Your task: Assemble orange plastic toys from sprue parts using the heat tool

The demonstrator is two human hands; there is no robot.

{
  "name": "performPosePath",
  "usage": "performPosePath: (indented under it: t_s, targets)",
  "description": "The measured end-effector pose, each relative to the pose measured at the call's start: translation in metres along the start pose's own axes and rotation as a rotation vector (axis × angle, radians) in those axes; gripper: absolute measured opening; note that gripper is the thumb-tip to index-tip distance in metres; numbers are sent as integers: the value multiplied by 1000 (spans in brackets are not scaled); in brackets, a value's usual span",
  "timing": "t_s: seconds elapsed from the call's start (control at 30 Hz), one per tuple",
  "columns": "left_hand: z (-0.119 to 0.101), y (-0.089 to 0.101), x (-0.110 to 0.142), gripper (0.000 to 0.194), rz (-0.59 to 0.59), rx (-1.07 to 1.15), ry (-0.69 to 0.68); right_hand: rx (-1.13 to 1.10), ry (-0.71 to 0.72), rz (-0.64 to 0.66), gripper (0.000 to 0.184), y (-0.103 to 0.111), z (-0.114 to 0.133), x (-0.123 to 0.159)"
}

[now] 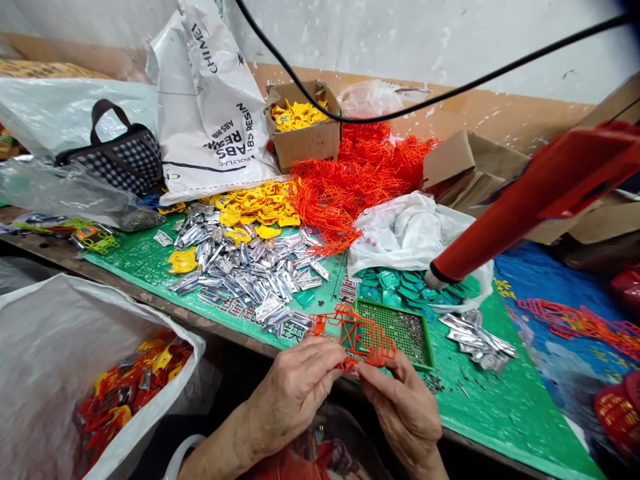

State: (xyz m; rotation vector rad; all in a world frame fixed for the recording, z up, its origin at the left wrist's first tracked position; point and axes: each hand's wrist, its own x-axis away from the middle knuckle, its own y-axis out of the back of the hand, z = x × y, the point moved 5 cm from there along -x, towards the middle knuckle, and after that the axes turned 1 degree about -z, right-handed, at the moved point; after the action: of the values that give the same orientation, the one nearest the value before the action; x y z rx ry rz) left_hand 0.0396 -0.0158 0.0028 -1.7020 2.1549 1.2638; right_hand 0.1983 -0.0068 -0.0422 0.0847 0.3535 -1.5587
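Note:
My left hand (293, 393) and my right hand (403, 410) meet at the table's near edge, both pinched on a red plastic frame (357, 333) of thin bars. The frame sticks up and away from my fingers, over the green mat (500, 407). Just behind it sits a small green mesh tray (400, 327) with tiny dark bits in it. A heap of silver metal pieces (245, 273) lies to the left on the mat.
Yellow plastic parts (255, 210), an orange pile of frames (350, 180), a cardboard box (303, 123) and white resin sacks (210, 100) fill the back. A red tool (540, 193) hangs at right. A white bag (65, 373) of mixed parts stands at lower left.

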Motion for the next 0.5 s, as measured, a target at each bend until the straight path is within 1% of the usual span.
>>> performPosePath:
  t_s: [0.03, 0.1, 0.27, 0.33, 0.37, 0.5]
  targets:
    - [-1, 0, 0, 20, 11, -13, -6, -30, -39, 11, 13, 0, -4, 2]
    - [-5, 1, -1, 21, 43, -40, -22, -21, -84, 50, 13, 2, -9, 4]
    - [-9, 0, 0, 24, 127, -111, -53, 128, -60, 76, 21, 9, -12, 7]
    - [-10, -1, 0, 25, 131, -142, -61, 192, 1, 78, 22, 9, -10, 8]
    - [-10, -2, 0, 26, 133, -155, -67, 235, 53, 78, 23, 8, -8, 8]
    - [-11, -3, 0, 28, 132, -203, -98, 383, 318, 74, 36, 6, 3, 11]
